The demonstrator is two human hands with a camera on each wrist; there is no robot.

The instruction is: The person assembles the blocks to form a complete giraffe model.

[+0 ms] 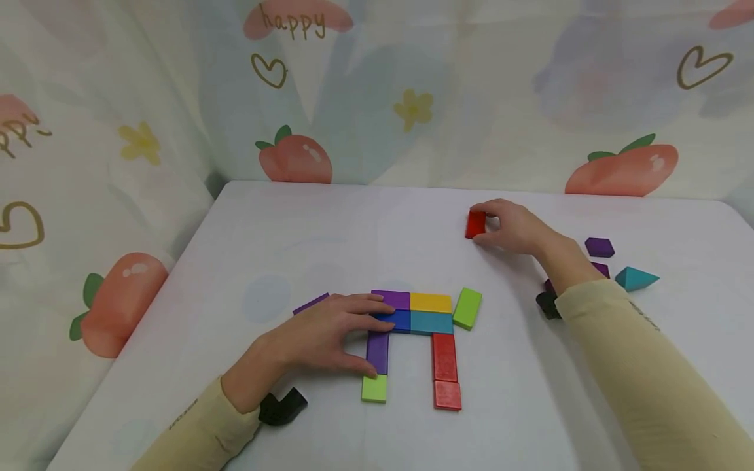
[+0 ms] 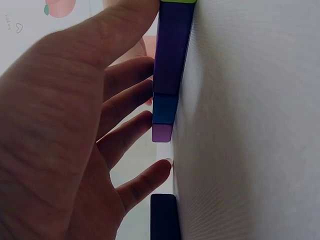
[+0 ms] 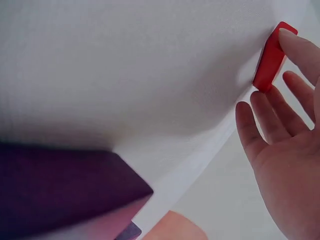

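Observation:
My right hand [image 1: 515, 227] pinches a red block [image 1: 474, 224] by its two ends at the back of the table; the right wrist view shows the red block [image 3: 270, 60] between thumb and fingers. My left hand [image 1: 330, 330] lies with fingers spread over a flat figure of blocks. Its fingertips touch the purple block [image 1: 397, 299] and the blue block [image 1: 403, 320], the thumb the green block [image 1: 374, 390]. A yellow block [image 1: 431, 303] and a teal block [image 1: 432, 322] complete the top rows. Below hang a purple leg block [image 1: 378, 353] and two red blocks [image 1: 444, 358].
A tilted green block [image 1: 468, 308] sits at the figure's right corner. Beyond the left hand lies another purple block [image 1: 310, 303], partly hidden. Right of the right forearm are purple blocks [image 1: 599, 247] and a teal pointed block [image 1: 636, 279]. A patterned curtain [image 1: 471, 98] hangs behind the table.

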